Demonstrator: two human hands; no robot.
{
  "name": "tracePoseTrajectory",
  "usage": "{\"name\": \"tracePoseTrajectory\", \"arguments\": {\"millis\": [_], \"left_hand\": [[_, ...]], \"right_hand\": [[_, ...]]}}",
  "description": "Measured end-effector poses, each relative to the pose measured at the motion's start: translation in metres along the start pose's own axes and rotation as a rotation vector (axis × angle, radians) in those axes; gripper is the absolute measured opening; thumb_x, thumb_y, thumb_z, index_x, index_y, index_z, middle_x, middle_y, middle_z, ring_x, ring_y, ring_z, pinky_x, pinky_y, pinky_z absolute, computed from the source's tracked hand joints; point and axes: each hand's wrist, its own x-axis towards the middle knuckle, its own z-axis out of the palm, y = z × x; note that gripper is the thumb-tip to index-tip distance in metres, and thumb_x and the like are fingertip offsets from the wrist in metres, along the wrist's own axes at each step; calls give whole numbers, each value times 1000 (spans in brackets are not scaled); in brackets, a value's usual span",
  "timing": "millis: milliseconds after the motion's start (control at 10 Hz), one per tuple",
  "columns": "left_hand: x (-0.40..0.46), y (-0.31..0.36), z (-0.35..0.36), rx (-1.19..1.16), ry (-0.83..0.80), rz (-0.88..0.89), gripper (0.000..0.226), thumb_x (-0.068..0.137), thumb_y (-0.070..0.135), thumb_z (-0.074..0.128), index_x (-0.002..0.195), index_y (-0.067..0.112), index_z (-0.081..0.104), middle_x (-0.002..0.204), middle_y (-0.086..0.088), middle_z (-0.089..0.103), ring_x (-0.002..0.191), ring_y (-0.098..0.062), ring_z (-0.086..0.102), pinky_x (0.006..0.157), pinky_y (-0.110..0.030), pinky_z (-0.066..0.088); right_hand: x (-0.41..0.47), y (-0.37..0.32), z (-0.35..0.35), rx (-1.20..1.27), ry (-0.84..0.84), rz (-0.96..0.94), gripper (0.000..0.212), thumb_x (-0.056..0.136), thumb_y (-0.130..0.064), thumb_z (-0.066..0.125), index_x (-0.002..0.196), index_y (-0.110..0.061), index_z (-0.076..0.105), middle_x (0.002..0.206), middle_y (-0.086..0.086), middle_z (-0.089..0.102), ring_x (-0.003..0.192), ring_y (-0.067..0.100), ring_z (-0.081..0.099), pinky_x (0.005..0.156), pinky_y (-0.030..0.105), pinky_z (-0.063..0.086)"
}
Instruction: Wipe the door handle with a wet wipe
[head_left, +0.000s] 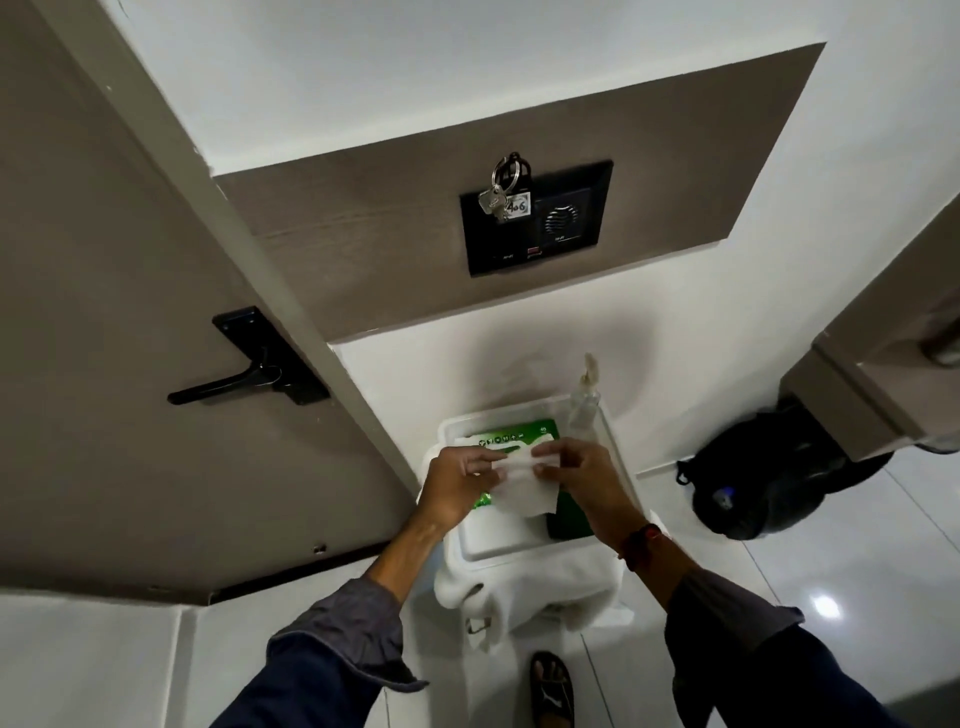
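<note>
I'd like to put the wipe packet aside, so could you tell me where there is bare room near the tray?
The white tray is crowded: green wipe packet, pump bottle at its far right corner, both hands above. Free patches: the tiled floor between tray and black bag, and the floor between the tray and the door.

A small white tag (517, 205) on the bunch of keys (493, 200) reads "406" in handwriting. The green wipe packet (519, 434) carries white print and icons, too small to read.
</note>
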Motion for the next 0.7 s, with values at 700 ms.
{"name": "tracePoseTrajectory", "arguments": {"millis": [700], "left_hand": [[-11, -48, 8, 977, 149, -100, 25, 96, 22, 56, 114, 6, 64, 128, -14, 53, 115, -32, 59, 91, -44, 56]], "right_hand": [[16, 63, 43, -1228, 19, -98, 24, 99, -25, 63, 114, -7, 68, 117, 15, 72, 105, 35, 72, 89, 42, 61]]}}
